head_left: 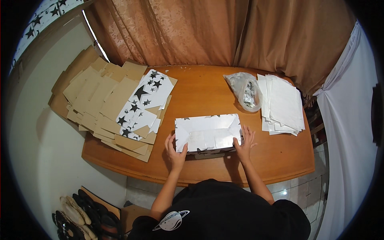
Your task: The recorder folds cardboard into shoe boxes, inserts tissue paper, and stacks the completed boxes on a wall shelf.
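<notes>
Left hand (175, 153), right hand (245, 148), both grips are pinching the box (208, 134) near the front edge of the tabletop (276, 158)!

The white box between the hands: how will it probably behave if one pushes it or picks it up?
The box probably feels stiff: its edges look straight and its corners crisp. It may slide easily when pushed, as its covering looks glossy and the table smooth. Its blocky shape makes rolling unlikely.
</notes>
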{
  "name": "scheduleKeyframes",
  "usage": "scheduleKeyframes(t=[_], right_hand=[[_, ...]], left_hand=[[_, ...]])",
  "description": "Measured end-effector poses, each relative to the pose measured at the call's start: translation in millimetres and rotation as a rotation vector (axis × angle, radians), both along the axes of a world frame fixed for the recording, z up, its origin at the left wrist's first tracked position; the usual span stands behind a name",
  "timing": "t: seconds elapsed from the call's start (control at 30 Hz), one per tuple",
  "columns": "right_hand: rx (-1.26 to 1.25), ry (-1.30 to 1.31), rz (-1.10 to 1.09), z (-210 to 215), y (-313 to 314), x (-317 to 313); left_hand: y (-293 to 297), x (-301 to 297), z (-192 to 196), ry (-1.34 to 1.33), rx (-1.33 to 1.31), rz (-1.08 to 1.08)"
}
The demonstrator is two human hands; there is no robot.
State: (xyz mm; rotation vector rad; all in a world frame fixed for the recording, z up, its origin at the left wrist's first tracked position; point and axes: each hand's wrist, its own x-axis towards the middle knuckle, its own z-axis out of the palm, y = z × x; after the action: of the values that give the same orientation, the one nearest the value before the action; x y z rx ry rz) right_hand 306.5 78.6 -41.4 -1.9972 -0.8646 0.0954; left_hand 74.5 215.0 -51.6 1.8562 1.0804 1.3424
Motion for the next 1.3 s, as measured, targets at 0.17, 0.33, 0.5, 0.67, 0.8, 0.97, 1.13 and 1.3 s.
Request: scheduleKeyframes(t=[0.17,0.33,0.5,0.67,0.8,0.97,1.13,1.3], right_hand=[[-0.011,0.184,-0.039,-1.2,3.1,-2.5],[-0.028,0.219,-0.061,-2.4,6.2,-3.4],[0.086,0.164,-0.017,-17.5,9.9,4.4],[-0.004,0.208,-0.063,-3.7,10.0,-6.4],[-0.12,-0.159,-0.046,-4.9,1.3,-7.6],[-0.271,-0.405,0.022,17.8,-4.7,-20.5],[-0.27,-0.517,0.287,24.5,11.6,-51.8],[-0.314,-0.578,0.485,2.4,59.8,-54.9]], left_hand=[[0.4,6.6,-16.7,-0.309,-0.371,-0.092],[-4.5,12.3,-5.6,-0.365,-0.401,-0.124],[-2.9,14.0,-3.0,-0.328,-0.371,-0.124],[-3.8,8.1,-3.7,-0.3,-0.369,-0.168],[-8.4,4.4,4.2,0.027,-0.135,-0.073],[0.9,8.0,29.8,0.549,0.077,0.017],[20.2,34.6,36.4,0.948,-0.013,-0.134],[12.5,45.5,26.9,0.686,0.081,-0.593]])
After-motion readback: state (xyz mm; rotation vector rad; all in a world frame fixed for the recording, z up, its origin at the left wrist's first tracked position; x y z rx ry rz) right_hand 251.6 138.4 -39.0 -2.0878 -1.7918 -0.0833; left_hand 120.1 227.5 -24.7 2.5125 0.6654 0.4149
